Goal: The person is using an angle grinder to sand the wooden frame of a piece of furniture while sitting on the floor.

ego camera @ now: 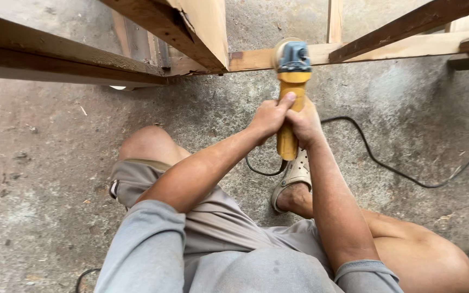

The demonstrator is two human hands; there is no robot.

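A yellow angle grinder [290, 95] with a grey-blue head points away from me, its disc end against a pale wooden rail [256, 58] of a timber frame. My left hand [270, 116] wraps the yellow body from the left, thumb stretched along it. Around the same body from the right is my right hand [305, 123]. Both hands grip the tool just below its head. The disc itself is mostly hidden behind the head.
The grinder's black cord [386, 163] loops over the concrete floor [39, 179] to the right. Dark and light wooden beams [55, 51] cross the top of the view. My knees and a foot in a pale sandal [295, 173] are below the tool.
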